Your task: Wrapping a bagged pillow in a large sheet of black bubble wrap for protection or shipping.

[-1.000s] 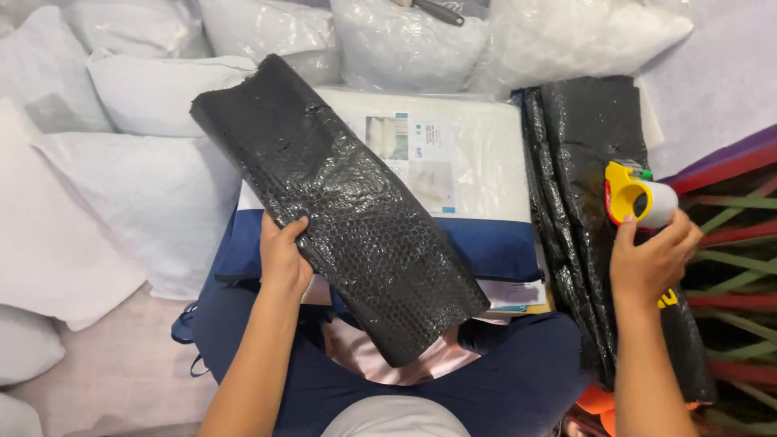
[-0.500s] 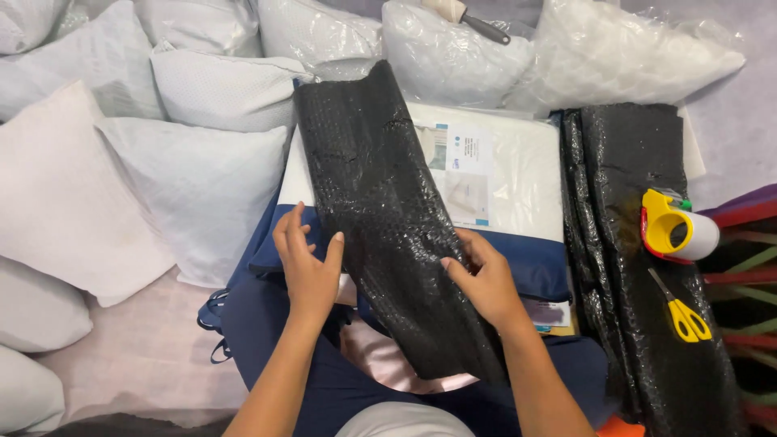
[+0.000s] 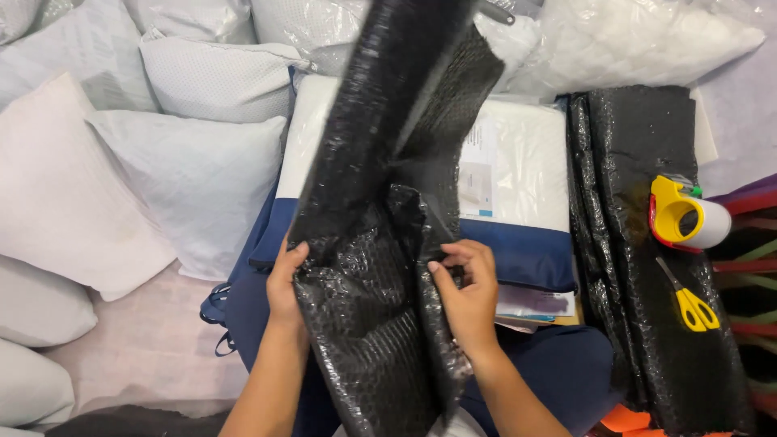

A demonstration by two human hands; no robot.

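A long black bubble-wrap bag (image 3: 380, 210) stands lifted in front of me, its mouth spread apart near my lap. My left hand (image 3: 285, 285) grips the bag's left edge. My right hand (image 3: 465, 287) pinches its right edge and pulls it outward. Behind the bag a flat packed white and navy pillow (image 3: 518, 174) rests on my lap, partly hidden by the bag.
A stack of black bubble-wrap bags (image 3: 647, 243) lies to the right, with a yellow tape dispenser (image 3: 684, 214) and yellow-handled scissors (image 3: 688, 301) on it. White pillows (image 3: 190, 182) crowd the left and back. Plastic-wrapped pillows (image 3: 631, 40) sit at the top.
The bag has gone from lying slanted across the pillow to being raised upright. My right hand left the tape dispenser, came to the bag, and both hands have pulled its mouth apart.
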